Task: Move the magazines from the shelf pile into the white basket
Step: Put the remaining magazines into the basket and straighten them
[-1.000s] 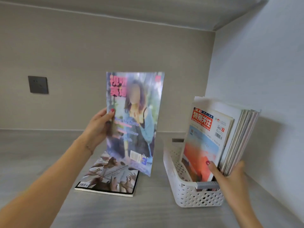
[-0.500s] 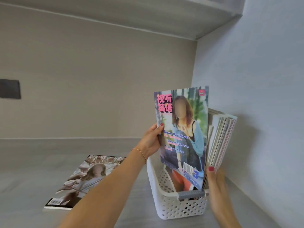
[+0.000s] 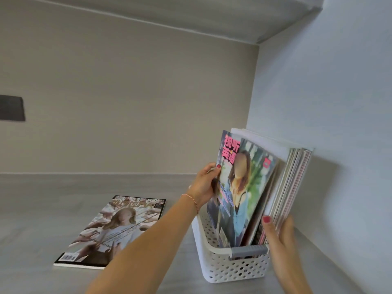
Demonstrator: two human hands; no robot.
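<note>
My left hand (image 3: 204, 185) grips the left edge of a colourful magazine (image 3: 244, 187) with pink characters on its cover. The magazine stands tilted with its lower end inside the white perforated basket (image 3: 231, 268). Several upright magazines (image 3: 290, 181) fill the basket behind it and lean toward the right wall. My right hand (image 3: 280, 236) holds the near edges of those magazines, thumb in front. One magazine (image 3: 114, 228) lies flat on the shelf to the left of the basket.
The grey shelf surface (image 3: 42, 209) stretches left and back to a beige rear wall. A dark wall plate (image 3: 11, 108) sits at the far left. A white side wall (image 3: 339, 102) stands close to the basket's right. Another shelf board (image 3: 191, 13) runs overhead.
My left hand carried the colourful magazine rightward from above the flat magazine and lowered it into the basket in front of the standing ones. My right hand stayed at the stack's near edge.
</note>
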